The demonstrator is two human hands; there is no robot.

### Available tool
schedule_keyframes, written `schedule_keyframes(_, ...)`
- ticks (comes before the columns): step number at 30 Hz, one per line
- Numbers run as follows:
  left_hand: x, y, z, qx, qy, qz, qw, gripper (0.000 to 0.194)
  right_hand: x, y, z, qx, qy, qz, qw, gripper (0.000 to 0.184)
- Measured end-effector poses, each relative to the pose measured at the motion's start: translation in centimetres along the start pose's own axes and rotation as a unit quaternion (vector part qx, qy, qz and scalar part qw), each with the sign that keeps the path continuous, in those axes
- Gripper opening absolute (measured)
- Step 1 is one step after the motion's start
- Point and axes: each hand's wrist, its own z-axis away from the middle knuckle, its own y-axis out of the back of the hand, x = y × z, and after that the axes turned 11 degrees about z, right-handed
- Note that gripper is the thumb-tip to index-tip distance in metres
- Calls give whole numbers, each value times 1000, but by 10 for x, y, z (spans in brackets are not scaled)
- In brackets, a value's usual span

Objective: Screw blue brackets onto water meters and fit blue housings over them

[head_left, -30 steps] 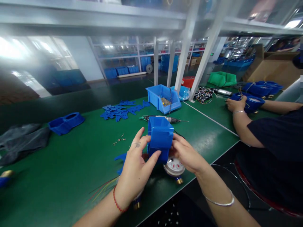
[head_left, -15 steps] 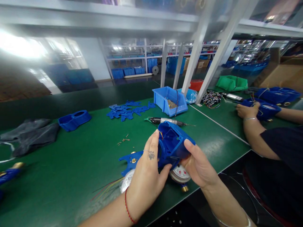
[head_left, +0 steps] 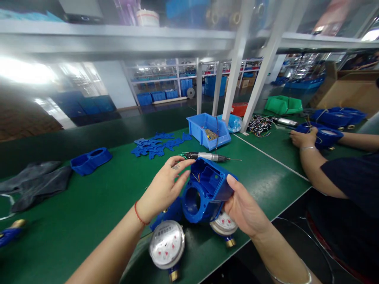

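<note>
A blue plastic meter housing (head_left: 211,201) is tilted above the table, its round opening and box-shaped cavity facing me. My right hand (head_left: 244,205) grips its right side, thumb on the upper edge. Short coloured wires (head_left: 197,177) show inside the cavity. At the housing's upper left rim is my left hand (head_left: 166,181), fingers stretched out with the tips at the edge; whether they touch it I cannot tell. A water meter (head_left: 167,244) with a white dial lies below my left wrist. Another water meter (head_left: 224,224) is partly hidden behind the housing and my right hand.
Beyond the housing lies an electric screwdriver (head_left: 209,156). A blue bin (head_left: 199,130) of small metal parts stands behind it. Flat blue brackets (head_left: 151,146), another blue housing (head_left: 91,161) and dark cloth (head_left: 41,185) are leftward. A co-worker's hand (head_left: 303,138) holds a housing at right.
The housing has turned so its openings face me. My left hand has shifted from its side to the upper left rim, exposing the nearer water meter. My right hand keeps its grip.
</note>
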Motion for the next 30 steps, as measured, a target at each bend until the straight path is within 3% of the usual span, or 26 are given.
schedule_keyframes(5,-7,8,-15,-161,44,94,981,39,1,2,0,-13,-10,-20,1000,47)
schedule_keyframes(12,4,14,-29,-255,12,20,967,31,-3,4,-2,-33,-36,-37,998,49)
schedule_keyframes(20,11,13,-33,-253,26,-1,967,19,-7,3,-3,-41,-42,-13,998,55)
schedule_keyframes(24,12,9,-26,-237,64,18,969,21,-7,16,-7,16,-12,124,992,57)
schedule_keyframes(27,16,3,-20,-226,77,31,971,21,-7,29,-12,129,86,308,939,51)
schedule_keyframes(29,18,-2,-17,-216,89,55,971,21,-5,34,-15,179,124,368,904,49)
schedule_keyframes(30,19,-4,-15,-210,99,71,970,22,-4,36,-15,188,129,373,899,49)
